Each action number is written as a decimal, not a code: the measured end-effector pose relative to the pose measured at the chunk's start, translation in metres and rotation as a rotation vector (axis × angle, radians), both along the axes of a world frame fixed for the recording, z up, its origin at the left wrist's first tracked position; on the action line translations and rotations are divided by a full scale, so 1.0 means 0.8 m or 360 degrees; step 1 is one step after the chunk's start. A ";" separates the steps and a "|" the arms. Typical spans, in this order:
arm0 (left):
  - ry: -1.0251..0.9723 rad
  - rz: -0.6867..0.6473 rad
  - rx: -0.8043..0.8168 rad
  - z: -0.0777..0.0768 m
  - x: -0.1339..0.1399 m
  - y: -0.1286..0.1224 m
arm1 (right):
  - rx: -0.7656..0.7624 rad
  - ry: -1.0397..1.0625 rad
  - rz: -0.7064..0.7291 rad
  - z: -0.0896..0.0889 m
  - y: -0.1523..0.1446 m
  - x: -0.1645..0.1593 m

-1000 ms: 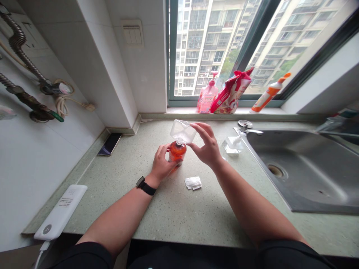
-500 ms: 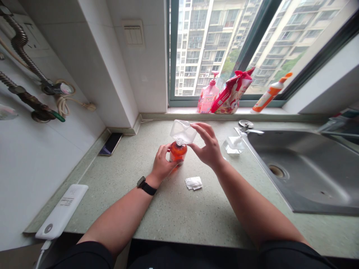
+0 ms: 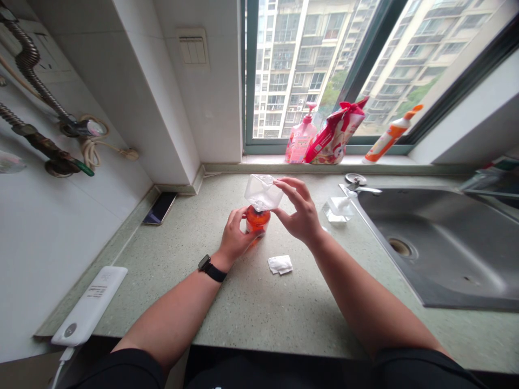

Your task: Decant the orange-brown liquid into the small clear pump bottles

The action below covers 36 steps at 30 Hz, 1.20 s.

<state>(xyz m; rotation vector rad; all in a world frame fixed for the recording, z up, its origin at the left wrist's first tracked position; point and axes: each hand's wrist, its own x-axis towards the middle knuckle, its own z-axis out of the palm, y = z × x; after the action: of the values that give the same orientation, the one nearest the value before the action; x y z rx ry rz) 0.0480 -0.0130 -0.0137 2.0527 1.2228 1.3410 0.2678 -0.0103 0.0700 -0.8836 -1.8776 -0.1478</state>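
An orange-red bottle (image 3: 257, 220) stands on the counter, and my left hand (image 3: 235, 233) is wrapped around its left and near side. My right hand (image 3: 298, 208) grips a clear, squarish plastic bottle (image 3: 261, 192) by its right side, between thumb and fingers. That clear bottle is tipped over the top of the orange-red one, its lower end at the other's dark neck. Whether the two mouths touch cannot be made out. A folded white tissue (image 3: 280, 265) lies on the counter nearer to me. To the right of my right hand is a clear pump top or dispenser (image 3: 339, 208).
A steel sink (image 3: 446, 294) with a faucet (image 3: 367, 190) is at the right. On the sill stand a pink pump bottle (image 3: 300, 140), a red bag (image 3: 336, 135) and an orange-white bottle (image 3: 388, 140). A phone (image 3: 160, 208) and a white power bank (image 3: 90, 305) lie left.
The clear bottle has tilted further and shifted slightly left over the orange-red bottle. Both hands stay almost where they were.
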 end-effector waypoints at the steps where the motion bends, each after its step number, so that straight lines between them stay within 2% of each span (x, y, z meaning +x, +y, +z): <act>1: -0.0005 0.0001 0.0000 0.000 0.000 0.000 | 0.0001 -0.0004 -0.0002 0.001 0.000 0.000; 25: -0.0050 -0.0006 0.0078 0.002 0.002 0.000 | 0.0070 -0.0078 -0.0013 0.005 -0.008 -0.005; 31: -0.0081 -0.0019 0.0062 0.003 0.002 -0.001 | 0.0120 -0.0063 0.0051 0.007 -0.008 -0.005; 36: -0.0084 -0.0009 0.0054 0.003 0.002 -0.001 | 0.0078 -0.0077 0.0020 0.006 -0.009 -0.005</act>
<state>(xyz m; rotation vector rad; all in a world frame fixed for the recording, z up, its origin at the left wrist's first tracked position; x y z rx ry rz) 0.0498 -0.0138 -0.0110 2.0288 1.1786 1.4137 0.2635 -0.0174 0.0747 -0.8414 -1.9164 -0.2080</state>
